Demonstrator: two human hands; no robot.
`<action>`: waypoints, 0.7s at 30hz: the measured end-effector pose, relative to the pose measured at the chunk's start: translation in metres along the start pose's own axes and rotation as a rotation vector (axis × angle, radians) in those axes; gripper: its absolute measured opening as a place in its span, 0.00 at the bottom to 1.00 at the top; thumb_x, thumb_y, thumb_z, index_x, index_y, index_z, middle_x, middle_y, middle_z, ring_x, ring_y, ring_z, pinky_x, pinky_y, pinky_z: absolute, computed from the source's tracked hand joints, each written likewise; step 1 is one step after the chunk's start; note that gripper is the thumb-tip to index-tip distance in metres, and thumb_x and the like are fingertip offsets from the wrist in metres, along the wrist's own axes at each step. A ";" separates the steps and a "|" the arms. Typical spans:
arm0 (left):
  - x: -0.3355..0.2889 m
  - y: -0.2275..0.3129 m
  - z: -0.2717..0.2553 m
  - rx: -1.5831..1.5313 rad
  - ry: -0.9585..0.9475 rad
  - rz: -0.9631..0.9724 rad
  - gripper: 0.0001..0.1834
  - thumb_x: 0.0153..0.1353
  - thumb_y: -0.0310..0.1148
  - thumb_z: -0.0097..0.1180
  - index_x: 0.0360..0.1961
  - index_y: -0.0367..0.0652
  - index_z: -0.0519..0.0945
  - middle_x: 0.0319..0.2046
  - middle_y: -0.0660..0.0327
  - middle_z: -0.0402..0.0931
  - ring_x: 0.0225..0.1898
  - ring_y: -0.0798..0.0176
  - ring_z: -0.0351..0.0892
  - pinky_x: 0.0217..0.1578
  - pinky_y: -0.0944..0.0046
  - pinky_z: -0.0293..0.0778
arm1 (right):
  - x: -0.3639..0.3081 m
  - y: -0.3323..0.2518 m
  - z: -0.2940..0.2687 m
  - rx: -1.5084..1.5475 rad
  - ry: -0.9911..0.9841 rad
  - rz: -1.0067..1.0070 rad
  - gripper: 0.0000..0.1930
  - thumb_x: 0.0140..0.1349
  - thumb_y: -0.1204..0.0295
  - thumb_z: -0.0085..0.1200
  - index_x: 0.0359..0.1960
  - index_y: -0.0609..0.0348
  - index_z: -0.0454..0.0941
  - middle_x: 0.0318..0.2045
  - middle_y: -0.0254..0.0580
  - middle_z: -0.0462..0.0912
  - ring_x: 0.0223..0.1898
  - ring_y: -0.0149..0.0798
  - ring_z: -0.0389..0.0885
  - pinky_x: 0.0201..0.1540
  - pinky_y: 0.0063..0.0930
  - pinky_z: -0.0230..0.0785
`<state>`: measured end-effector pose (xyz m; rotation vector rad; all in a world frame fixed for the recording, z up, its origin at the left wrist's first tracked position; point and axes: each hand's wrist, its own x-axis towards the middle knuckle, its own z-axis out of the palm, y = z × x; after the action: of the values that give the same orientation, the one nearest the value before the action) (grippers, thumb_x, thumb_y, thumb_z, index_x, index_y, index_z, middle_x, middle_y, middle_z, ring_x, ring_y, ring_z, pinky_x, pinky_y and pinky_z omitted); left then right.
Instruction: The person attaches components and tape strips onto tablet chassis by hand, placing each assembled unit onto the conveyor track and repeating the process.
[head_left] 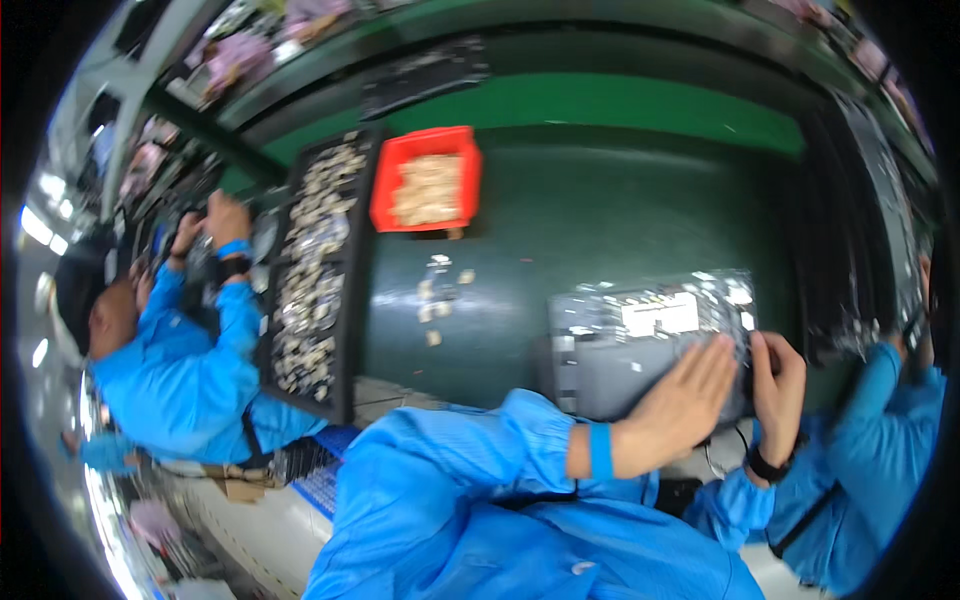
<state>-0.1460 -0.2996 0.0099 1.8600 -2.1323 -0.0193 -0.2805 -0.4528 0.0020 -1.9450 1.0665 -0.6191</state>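
Observation:
A flat, dark rectangular panel (590,350) lies on the green table in front of me, glossy with bright glare along its far half. My left hand (680,405), with a blue band at the wrist, rests palm down on the panel's right part, fingers stretched out. At the panel's right edge is my right hand (778,390), with a black wristband. Its fingers are curled toward the thumb in a pinch; whatever is between them is too small or hidden to make out.
Left of the panel, several small pale pieces (430,300) are scattered on the table (600,220). A red bin (378,205) holds many beige pieces. Beside it runs a long black tray (345,340) of similar pieces. Co-workers in blue sit left (180,370) and right (880,450); dark sheets (845,230) are stacked far right.

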 end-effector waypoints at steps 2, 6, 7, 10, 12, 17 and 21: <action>-0.011 0.004 0.028 0.054 0.116 -0.045 0.47 0.54 0.48 0.66 0.67 0.22 0.70 0.70 0.34 0.66 0.76 0.39 0.60 0.77 0.42 0.52 | -0.001 0.003 0.001 -0.205 -0.110 -0.028 0.11 0.72 0.70 0.59 0.39 0.70 0.81 0.33 0.42 0.80 0.38 0.35 0.77 0.46 0.29 0.70; -0.010 0.001 0.025 -0.025 0.237 0.017 0.31 0.62 0.34 0.54 0.63 0.22 0.74 0.66 0.34 0.72 0.72 0.39 0.68 0.75 0.48 0.61 | -0.008 0.005 0.014 0.031 -0.132 -0.118 0.08 0.76 0.71 0.54 0.45 0.66 0.77 0.42 0.40 0.80 0.46 0.34 0.76 0.53 0.27 0.68; -0.011 -0.001 0.020 -0.086 0.245 0.032 0.28 0.63 0.30 0.51 0.61 0.22 0.75 0.64 0.35 0.73 0.71 0.40 0.70 0.73 0.49 0.63 | -0.011 -0.002 0.014 0.024 -0.126 -0.132 0.08 0.76 0.71 0.54 0.45 0.66 0.77 0.42 0.40 0.80 0.46 0.34 0.76 0.53 0.27 0.68; -0.012 -0.008 0.009 -0.126 0.271 0.085 0.31 0.61 0.31 0.56 0.62 0.22 0.73 0.65 0.36 0.72 0.72 0.42 0.69 0.74 0.48 0.63 | -0.023 -0.021 0.010 0.501 -0.209 0.138 0.11 0.82 0.68 0.46 0.57 0.60 0.75 0.46 0.31 0.81 0.47 0.25 0.76 0.53 0.20 0.67; -0.014 -0.016 0.001 -0.156 0.262 0.110 0.32 0.60 0.31 0.58 0.64 0.23 0.72 0.66 0.38 0.72 0.72 0.44 0.69 0.74 0.48 0.61 | -0.026 -0.018 0.017 0.603 -0.193 0.172 0.12 0.81 0.68 0.47 0.58 0.60 0.75 0.46 0.31 0.81 0.48 0.25 0.76 0.54 0.21 0.68; -0.049 -0.037 -0.049 -0.486 0.226 0.114 0.35 0.64 0.38 0.64 0.70 0.35 0.70 0.66 0.49 0.73 0.74 0.51 0.65 0.78 0.43 0.52 | 0.025 -0.030 0.034 0.661 -0.053 0.084 0.21 0.79 0.66 0.51 0.69 0.61 0.70 0.57 0.38 0.81 0.55 0.32 0.79 0.60 0.27 0.71; -0.124 -0.080 -0.080 -0.498 0.458 -0.155 0.30 0.64 0.39 0.67 0.66 0.44 0.78 0.66 0.50 0.74 0.70 0.49 0.72 0.72 0.38 0.61 | 0.157 -0.032 0.055 0.773 -0.072 0.134 0.26 0.78 0.64 0.52 0.72 0.62 0.67 0.61 0.41 0.81 0.57 0.34 0.81 0.62 0.30 0.72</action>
<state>-0.0363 -0.1767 0.0417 1.5451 -1.5050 -0.1322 -0.1444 -0.5540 0.0040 -1.2047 0.7448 -0.7409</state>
